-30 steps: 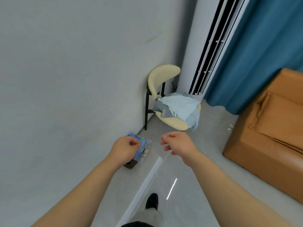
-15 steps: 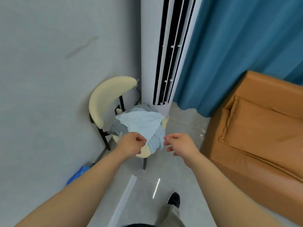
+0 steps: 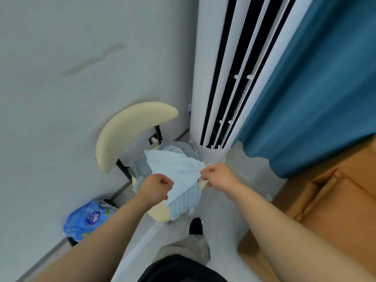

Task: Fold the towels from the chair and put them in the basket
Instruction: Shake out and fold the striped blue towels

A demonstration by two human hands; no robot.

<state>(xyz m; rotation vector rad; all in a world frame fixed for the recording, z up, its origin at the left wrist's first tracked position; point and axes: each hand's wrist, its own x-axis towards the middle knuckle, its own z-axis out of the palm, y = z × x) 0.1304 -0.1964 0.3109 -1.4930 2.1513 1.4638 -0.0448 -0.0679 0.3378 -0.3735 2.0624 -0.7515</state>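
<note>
Hands apart at the pile: right hand (image 3: 218, 176) pinches the 3 o'clock corner of the pale blue terry towel (image 3: 175, 169); left hand (image 3: 156, 187) sits curled at its 9 o'clock edge, grip unclear. Towel tops a heap on the cream padded chair (image 3: 130, 127). Basket unseen. Advice: take two corners, lift straight up, clear of the striped blue cloth (image 3: 185, 202) beneath.

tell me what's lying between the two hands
In the head view, a light blue towel spans the gap between the left hand and right hand, lying atop other towels on the chair; the right hand seems to pinch its corner.
</note>
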